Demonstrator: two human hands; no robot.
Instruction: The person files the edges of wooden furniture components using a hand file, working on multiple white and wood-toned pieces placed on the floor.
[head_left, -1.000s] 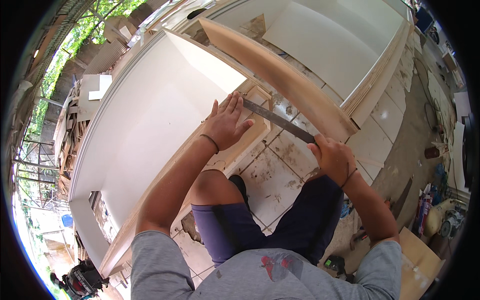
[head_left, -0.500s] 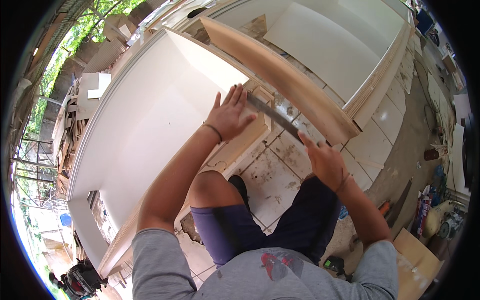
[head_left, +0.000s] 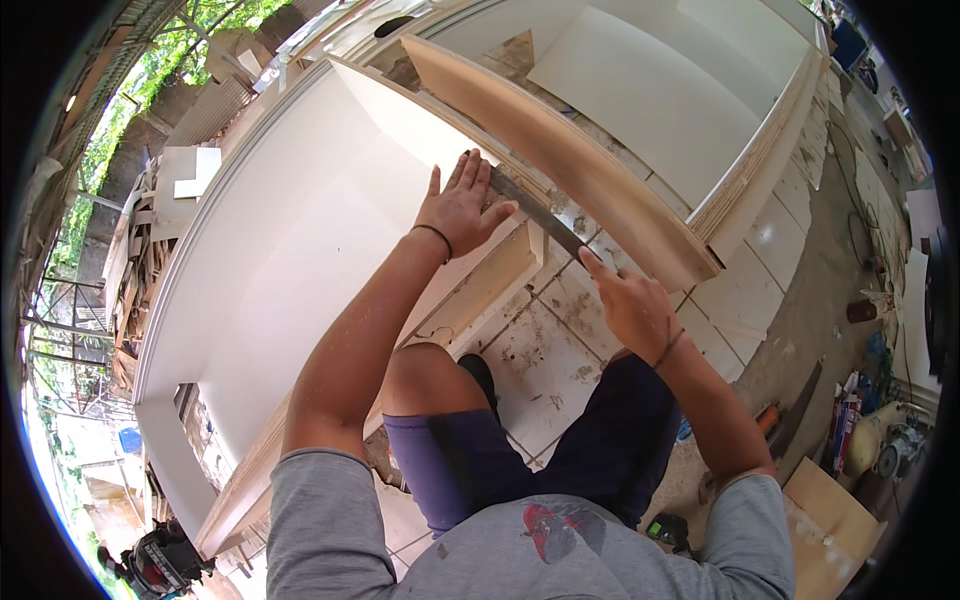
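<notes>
A long, flat dark metal file (head_left: 545,217) slants across the corner of a large white panel cabinet with wooden edges (head_left: 290,240). My right hand (head_left: 635,300) is closed round its near right end, index finger stretched along it; the handle is hidden in my grip. At the far end, my left hand (head_left: 460,208) lies with fingers extended and thumb spread, its fingertips by the file's tip. Whether the palm bears on the file or only on the cabinet edge, I cannot tell. Beneath the file is a wooden rail (head_left: 490,280) of the cabinet.
A curved-looking wooden board (head_left: 560,150) stands just beyond the file, with a second white cabinet (head_left: 640,100) behind it. Dirty floor tiles (head_left: 535,360) lie between my legs. A handsaw (head_left: 797,410), a compressor-like machine (head_left: 900,450) and a green-and-black tool (head_left: 668,530) are at the right.
Both hands and the file have shifted a little away from me, up the picture. The grip of my right hand stays the same, and the cabinet has not moved.
</notes>
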